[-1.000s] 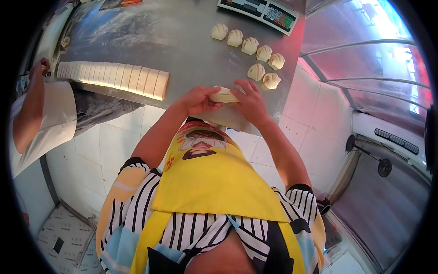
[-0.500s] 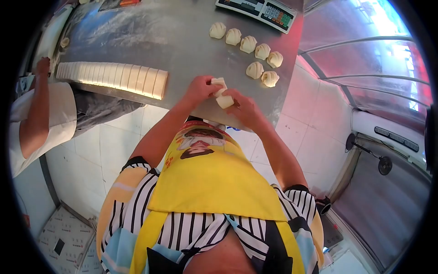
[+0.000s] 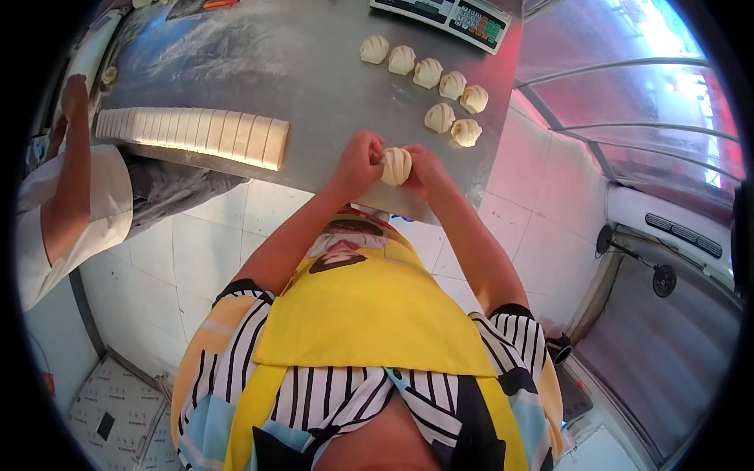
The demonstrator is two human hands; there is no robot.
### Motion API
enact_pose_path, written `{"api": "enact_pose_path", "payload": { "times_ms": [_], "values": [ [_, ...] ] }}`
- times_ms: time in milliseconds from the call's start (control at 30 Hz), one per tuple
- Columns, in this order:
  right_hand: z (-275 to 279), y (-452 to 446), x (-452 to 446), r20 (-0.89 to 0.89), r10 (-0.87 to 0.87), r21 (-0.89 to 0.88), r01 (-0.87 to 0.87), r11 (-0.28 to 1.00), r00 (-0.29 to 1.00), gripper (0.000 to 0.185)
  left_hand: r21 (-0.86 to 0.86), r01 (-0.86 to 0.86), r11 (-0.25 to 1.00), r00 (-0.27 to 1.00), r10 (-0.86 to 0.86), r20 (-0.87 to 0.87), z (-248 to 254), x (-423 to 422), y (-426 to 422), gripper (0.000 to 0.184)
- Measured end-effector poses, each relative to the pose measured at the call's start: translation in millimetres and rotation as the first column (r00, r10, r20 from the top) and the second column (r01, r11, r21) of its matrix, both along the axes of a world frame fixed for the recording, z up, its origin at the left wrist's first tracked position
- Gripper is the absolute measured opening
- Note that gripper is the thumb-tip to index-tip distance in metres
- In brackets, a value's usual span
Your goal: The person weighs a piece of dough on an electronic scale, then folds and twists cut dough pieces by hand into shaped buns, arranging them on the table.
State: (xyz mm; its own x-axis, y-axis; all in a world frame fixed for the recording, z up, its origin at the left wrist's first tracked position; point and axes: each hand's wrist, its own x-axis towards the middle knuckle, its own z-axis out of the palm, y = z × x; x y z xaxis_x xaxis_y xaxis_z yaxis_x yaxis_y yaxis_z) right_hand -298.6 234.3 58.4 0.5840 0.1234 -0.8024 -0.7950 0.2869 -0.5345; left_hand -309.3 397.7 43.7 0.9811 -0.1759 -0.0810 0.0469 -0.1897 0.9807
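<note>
Between my two hands, above the table's near edge, is a piece of dough (image 3: 397,166) folded into a ridged roll. My left hand (image 3: 362,162) has its fingers curled in against the dough's left side. From the right, my right hand (image 3: 425,170) grips the same piece, its fingers partly hidden behind it. Several shaped dough rolls (image 3: 426,73) with similar ridges sit in two rows beyond my hands. To the left lies a long strip of dough (image 3: 196,132) cut crosswise into slices.
The metal table (image 3: 314,78) is dusted with flour on its left part. A digital scale (image 3: 463,20) stands at the far right edge. At the left, another person's arm (image 3: 69,188) reaches toward a long pale sheet or roll.
The dough between my hands has gone from a stretched, two-part shape to a compact ridged roll. My hands have turned and drawn around it. The other person's arm has shifted slightly.
</note>
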Motion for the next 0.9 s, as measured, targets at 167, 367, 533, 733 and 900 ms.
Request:
{"api": "enact_pose_path", "payload": {
  "times_ms": [167,367,533,733,900],
  "values": [
    [12.0,-2.0,0.4,-0.07,0.18,-0.015,-0.182,0.983,0.981,0.027,-0.192,0.151,0.97,0.971,-0.182,-0.158,-18.9,13.1,5.7,0.021],
    [-25.2,-4.4,-9.4,0.095,0.164,-0.015,-0.163,0.986,0.982,0.028,-0.022,0.188,0.982,0.936,-0.186,-0.299,-31.9,17.5,11.8,0.017],
    [-56.9,-20.2,-7.2,0.236,0.596,-0.407,-0.479,0.778,0.767,0.018,0.053,0.24,0.969,0.899,-0.202,-0.388,-45.9,13.6,8.5,0.014],
    [-26.6,-19.4,-3.0,0.034,0.483,-0.278,-0.456,0.845,0.875,0.018,0.269,0.261,0.927,0.941,-0.182,-0.286,-59.8,6.6,2.2,0.023],
    [-62.7,-16.9,-3.7,0.18,0.653,-0.596,-0.447,0.668,0.735,0.019,-0.052,0.201,0.978,0.812,-0.197,-0.549,-36.8,9.6,7.6,0.019]
  ]
}}
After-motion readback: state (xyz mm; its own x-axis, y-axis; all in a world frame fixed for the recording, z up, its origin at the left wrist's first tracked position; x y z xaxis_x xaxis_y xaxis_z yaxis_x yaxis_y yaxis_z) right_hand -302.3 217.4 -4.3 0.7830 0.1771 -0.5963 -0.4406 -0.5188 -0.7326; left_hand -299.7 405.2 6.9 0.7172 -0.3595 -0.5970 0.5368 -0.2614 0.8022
